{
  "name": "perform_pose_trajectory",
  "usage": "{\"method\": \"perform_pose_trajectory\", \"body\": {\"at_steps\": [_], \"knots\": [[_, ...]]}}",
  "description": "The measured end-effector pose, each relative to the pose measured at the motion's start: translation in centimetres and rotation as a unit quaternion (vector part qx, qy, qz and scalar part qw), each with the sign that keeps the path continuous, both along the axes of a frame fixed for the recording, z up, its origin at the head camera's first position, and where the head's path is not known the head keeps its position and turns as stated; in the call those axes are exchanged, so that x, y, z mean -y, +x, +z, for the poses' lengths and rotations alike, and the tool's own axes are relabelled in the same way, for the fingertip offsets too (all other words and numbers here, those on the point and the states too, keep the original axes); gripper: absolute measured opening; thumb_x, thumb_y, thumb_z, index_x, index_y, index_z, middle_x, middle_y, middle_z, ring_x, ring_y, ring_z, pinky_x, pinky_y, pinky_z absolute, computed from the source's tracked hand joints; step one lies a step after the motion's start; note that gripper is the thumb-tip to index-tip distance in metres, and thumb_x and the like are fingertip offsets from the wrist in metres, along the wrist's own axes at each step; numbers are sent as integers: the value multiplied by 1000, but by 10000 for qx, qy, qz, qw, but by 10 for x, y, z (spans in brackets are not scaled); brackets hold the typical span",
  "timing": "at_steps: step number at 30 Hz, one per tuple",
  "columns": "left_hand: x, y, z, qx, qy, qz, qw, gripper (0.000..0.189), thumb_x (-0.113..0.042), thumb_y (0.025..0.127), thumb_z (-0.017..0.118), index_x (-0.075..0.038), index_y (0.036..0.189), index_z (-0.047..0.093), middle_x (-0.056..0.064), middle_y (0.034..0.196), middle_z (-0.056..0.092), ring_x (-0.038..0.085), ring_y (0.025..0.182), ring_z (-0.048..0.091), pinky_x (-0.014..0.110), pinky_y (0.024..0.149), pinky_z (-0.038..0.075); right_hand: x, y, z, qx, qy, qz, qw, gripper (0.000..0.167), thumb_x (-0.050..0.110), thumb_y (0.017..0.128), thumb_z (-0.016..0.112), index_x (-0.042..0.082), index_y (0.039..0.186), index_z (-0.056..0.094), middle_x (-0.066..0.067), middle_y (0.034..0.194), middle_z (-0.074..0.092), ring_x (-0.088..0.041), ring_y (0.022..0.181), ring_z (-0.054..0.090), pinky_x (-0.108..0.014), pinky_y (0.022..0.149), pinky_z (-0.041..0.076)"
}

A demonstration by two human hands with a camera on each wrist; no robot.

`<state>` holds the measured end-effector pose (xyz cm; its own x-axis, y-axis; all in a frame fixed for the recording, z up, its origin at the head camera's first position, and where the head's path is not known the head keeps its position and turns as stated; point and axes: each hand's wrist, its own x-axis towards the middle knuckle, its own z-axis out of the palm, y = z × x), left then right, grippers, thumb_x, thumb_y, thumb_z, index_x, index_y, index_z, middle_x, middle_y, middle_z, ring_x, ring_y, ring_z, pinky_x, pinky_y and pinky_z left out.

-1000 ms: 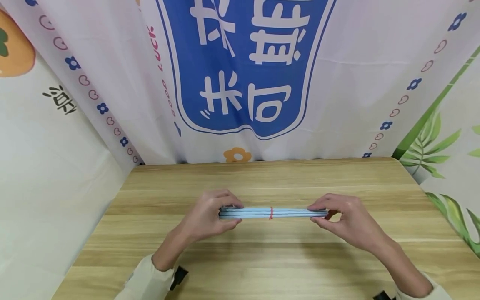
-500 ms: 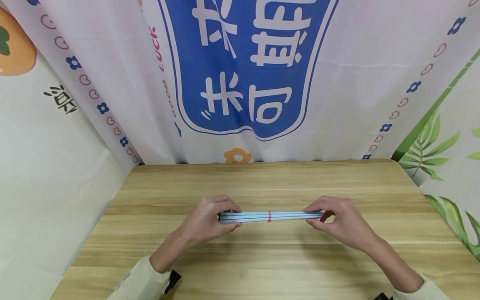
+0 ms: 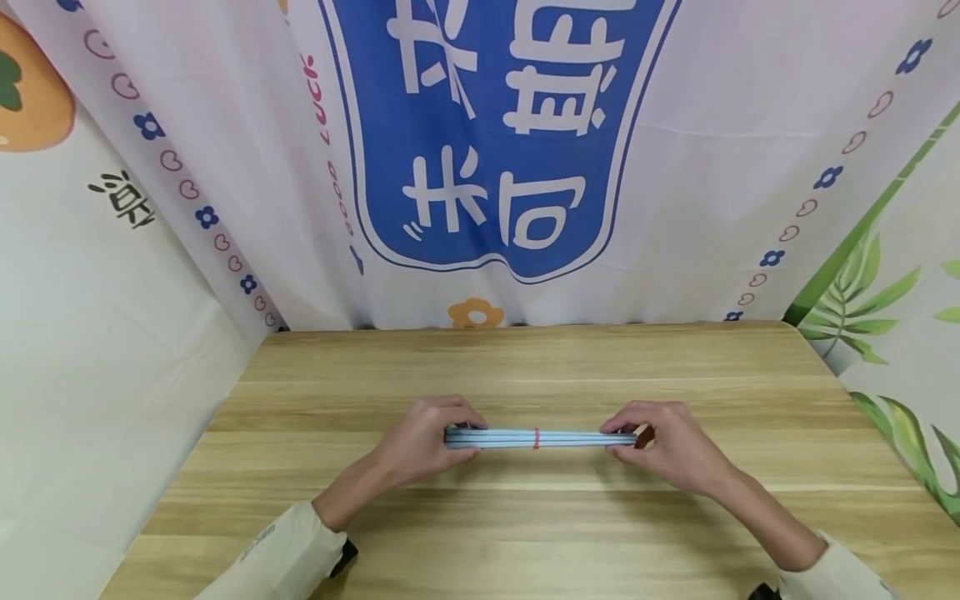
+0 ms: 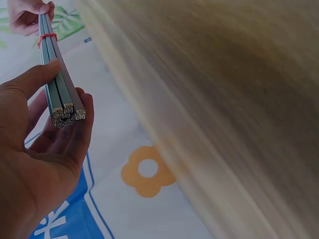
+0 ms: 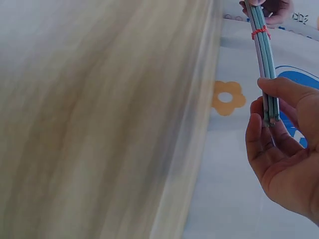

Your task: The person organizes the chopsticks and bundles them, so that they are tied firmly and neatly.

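A bundle of light blue chopsticks (image 3: 506, 438) lies level across the head view, bound at its middle by a red tie (image 3: 536, 439). My left hand (image 3: 422, 443) grips the thicker end between thumb and fingers; the left wrist view shows patterned, silvery square ends (image 4: 64, 115) poking out past the thumb. At the narrower end, my right hand (image 3: 677, 446) pinches the bundle. Thin tips (image 5: 270, 120) extend just below the thumb in the right wrist view. Both wrist views show the bundle held up above the table, a hand at each end.
Underneath is a wood-grain table (image 3: 480, 542). Behind its far edge hangs a white cloth (image 3: 697, 208) with a blue printed panel (image 3: 487, 225). Leaf-patterned cloth (image 3: 862, 308) is at the right, and a pale cloth (image 3: 112, 375) runs along the left.
Both hands and the chopsticks have come slightly nearer to me, lower in the head view. The right hand has also shifted a little left. Both grips persist.
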<state>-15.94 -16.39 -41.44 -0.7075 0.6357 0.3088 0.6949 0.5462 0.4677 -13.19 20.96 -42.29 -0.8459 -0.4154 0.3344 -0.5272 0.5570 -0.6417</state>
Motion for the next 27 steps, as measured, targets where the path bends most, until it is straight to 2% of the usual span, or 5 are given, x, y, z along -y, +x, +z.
{"method": "perform_pose_trajectory", "body": {"at_steps": [6, 10, 15, 21, 27], "knots": [[-3, -6, -6, 129, -235, -25, 9996, 27, -14, 86, 92, -11, 111, 82, 2, 107, 79, 7, 90, 68, 21, 78, 57, -3, -7, -7, 289, 124, 113, 9994, 23, 2, 83, 90, 15, 101, 83, 2, 95, 81, -6, 83, 71, -23, 67, 61], [-7, -11, -8, 222, -419, -68, 9989, 28, -15, 86, 92, -10, 112, 82, 2, 106, 79, 5, 89, 67, 20, 78, 56, -4, -11, -11, 530, 251, 185, 9981, 21, 4, 85, 89, 13, 102, 83, 1, 96, 81, -3, 83, 70, -23, 70, 61], [-10, -16, -10, 412, -604, -99, 9973, 29, -14, 86, 92, -8, 113, 82, 3, 106, 80, 6, 89, 67, 21, 77, 56, -4, -15, -16, 634, 392, 275, 9968, 19, 4, 85, 89, 13, 100, 82, 3, 93, 80, 1, 80, 68, -22, 70, 61], [-11, -18, -11, 521, -875, -81, 9948, 30, -15, 85, 92, -7, 112, 82, 4, 106, 80, 10, 93, 71, 23, 80, 58, -3, -20, -18, 858, 627, 317, 9938, 16, 7, 86, 89, 15, 99, 82, 8, 90, 79, 2, 80, 67, -22, 72, 60], [-13, -17, -14, 630, -1075, -47, 9922, 30, -15, 86, 91, -7, 113, 81, 4, 109, 80, 14, 97, 73, 28, 84, 60, -1, -24, -19, 1076, 926, 478, 9887, 15, 12, 88, 88, 17, 101, 82, 8, 96, 80, 2, 83, 67, -21, 73, 58]]}}
